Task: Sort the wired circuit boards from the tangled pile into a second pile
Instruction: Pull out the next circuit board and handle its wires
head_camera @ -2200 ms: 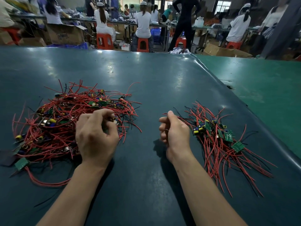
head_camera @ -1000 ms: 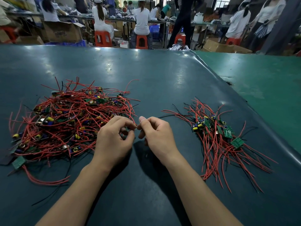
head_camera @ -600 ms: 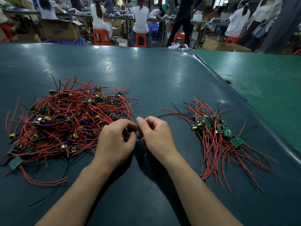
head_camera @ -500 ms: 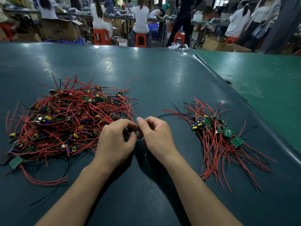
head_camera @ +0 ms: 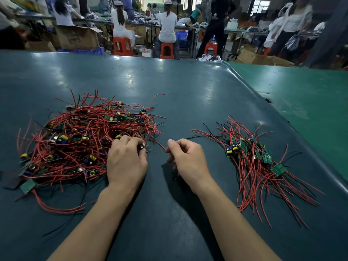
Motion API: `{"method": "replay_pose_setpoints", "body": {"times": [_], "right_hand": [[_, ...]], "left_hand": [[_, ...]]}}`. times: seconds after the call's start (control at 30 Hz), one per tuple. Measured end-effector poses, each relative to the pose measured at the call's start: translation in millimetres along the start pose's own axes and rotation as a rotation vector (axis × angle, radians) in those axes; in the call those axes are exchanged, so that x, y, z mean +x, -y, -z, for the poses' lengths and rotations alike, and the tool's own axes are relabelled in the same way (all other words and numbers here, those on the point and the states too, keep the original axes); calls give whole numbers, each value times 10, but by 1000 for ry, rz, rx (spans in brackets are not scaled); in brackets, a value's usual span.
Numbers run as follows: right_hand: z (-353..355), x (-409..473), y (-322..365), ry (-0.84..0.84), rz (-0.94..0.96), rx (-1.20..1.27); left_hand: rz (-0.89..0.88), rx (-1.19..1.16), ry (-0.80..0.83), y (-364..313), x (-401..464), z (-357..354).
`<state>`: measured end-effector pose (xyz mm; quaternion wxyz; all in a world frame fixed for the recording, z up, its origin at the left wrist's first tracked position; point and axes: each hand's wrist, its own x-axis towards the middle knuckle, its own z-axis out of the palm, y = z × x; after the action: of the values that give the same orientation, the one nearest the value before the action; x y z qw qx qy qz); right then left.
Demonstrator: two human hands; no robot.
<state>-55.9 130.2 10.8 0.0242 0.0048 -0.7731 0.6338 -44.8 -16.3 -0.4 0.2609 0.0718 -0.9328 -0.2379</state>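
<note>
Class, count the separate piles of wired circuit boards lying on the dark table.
2. The big tangled pile lies on the left by the left hand; the smaller sorted pile lies on the right.

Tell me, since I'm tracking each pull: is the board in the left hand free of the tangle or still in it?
Cannot tell. The left hand grips a small board at the tangled pile edge.

I've got a dark teal rubbery table mat point(head_camera: 169, 87) under the lens, a lighter green bench surface point(head_camera: 305, 95) beside it on the right. Beyond, seated workers in white tops point(head_camera: 166, 25) on orange plastic stools point(head_camera: 122, 46), brown cardboard boxes point(head_camera: 79, 39), possibly a blue crate point(head_camera: 181, 37).
</note>
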Motion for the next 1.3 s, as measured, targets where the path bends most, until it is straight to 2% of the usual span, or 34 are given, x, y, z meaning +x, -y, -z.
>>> {"method": "replay_pose_setpoints", "body": {"times": [0.07,0.13,0.2,0.27,0.33,0.4,0.53,0.6,0.73,0.77,0.93,1.17,1.3], "right_hand": [[-1,-1,5,-12,-2,-3],[18,4,22,-8,-10,19],[21,-8,58,68,-29,131],[12,-28,108,185,-82,307],[22,-44,147,259,-91,438],[45,-45,157,266,-31,482],[68,-63,170,263,62,431],[33,-79,178,225,101,449],[59,-69,207,107,32,477],[89,-54,218,78,17,501],[154,-33,248,80,-34,755],[151,-48,247,199,-68,800],[196,-24,232,208,-119,881]], "left_hand": [[-12,-10,-68,-7,-6,24],[-64,-56,-221,-22,-6,71],[-227,-143,-389,-52,-14,118],[-446,-269,-403,-90,-43,117],[-548,-357,-319,-129,-87,92],[-557,-400,-258,-142,-98,83],[-612,-388,-268,-131,-62,59],[-590,-376,-305,-140,-65,47],[-492,-386,-432,-156,-93,67],[-489,-425,-416,-158,-105,65],[-343,-564,-43,-219,-130,18],[-157,-444,53,-219,-118,25],[-117,-393,238,-209,-106,9]]}}
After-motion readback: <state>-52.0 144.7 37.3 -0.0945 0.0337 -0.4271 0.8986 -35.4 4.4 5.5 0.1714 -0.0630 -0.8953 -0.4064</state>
